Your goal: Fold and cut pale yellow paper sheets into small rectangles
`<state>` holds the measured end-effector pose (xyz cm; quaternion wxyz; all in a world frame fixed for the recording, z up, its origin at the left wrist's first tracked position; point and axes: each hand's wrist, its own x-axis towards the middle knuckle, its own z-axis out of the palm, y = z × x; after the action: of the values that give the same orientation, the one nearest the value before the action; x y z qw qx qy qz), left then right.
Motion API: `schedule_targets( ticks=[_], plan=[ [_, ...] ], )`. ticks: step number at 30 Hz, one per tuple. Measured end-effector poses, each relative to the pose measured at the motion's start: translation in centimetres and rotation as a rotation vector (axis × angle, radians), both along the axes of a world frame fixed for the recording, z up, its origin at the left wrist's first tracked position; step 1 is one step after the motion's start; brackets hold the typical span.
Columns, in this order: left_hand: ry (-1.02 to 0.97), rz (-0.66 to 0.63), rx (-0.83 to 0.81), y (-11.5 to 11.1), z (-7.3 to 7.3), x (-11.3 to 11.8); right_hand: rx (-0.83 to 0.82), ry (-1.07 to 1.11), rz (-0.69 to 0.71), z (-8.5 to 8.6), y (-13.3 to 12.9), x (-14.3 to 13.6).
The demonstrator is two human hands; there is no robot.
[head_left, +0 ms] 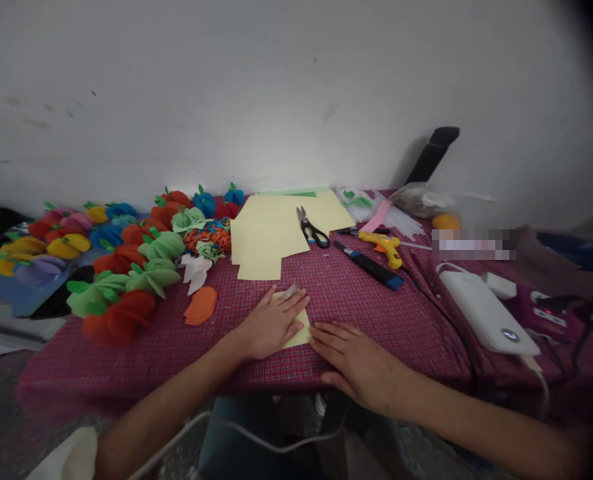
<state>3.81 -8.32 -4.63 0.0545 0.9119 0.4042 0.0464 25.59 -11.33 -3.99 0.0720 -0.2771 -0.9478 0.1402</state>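
A small piece of pale yellow paper (299, 335) lies at the front of the table. Across its top rests my left hand (271, 325), flat with the fingers stretched out, covering much of the sheet. My right hand (353, 363) lies palm down at the paper's right edge, fingers extended and touching near it. Beyond them are large pale yellow sheets (261, 233), with black-handled scissors (312, 228) on top. To the left of my left hand sit a stack of orange paper cutouts (201, 305) and crumpled white paper (196, 272).
Several colourful pumpkin-like paper ornaments (121, 257) crowd the left side. On the right are a yellow glue gun (383, 247), a blue-and-black cutter (371, 265), a white power bank (483, 313) and a purple power strip (546, 313). A checked cloth (216, 360) covers the table.
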Motion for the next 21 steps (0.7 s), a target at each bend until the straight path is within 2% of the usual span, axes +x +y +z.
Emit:
schedule_targets(
  ticks=[3,6,8,11,14,16,18,21],
  plan=[
    [-0.115,0.078,0.030,0.2,0.6,-1.2,-0.041,0.044,-0.007,0.8,-0.5,1.2],
    [-0.286,0.320,0.127,0.1,1.2,-3.1,-0.072,0.117,-0.049,1.9,-0.3,2.2],
    [-0.345,0.404,0.174,-0.5,1.4,-4.2,-0.073,0.168,-0.104,2.3,0.3,2.4],
    [-0.324,0.328,0.174,-2.1,1.4,-4.3,-0.053,0.207,-0.150,2.5,1.5,2.1],
    [-0.236,0.176,0.109,-4.0,1.5,-2.9,0.012,0.208,-0.188,2.7,3.4,1.6],
    [-0.180,0.106,0.044,-4.7,1.6,-1.8,0.086,0.189,-0.259,2.9,5.4,1.8],
    [-0.145,0.076,0.003,-4.8,1.8,-1.3,0.181,0.139,-0.371,2.9,7.9,2.8],
    [-0.134,0.031,-0.036,-4.2,2.4,-1.6,0.232,0.040,-0.512,2.0,11.7,5.0]
  ],
)
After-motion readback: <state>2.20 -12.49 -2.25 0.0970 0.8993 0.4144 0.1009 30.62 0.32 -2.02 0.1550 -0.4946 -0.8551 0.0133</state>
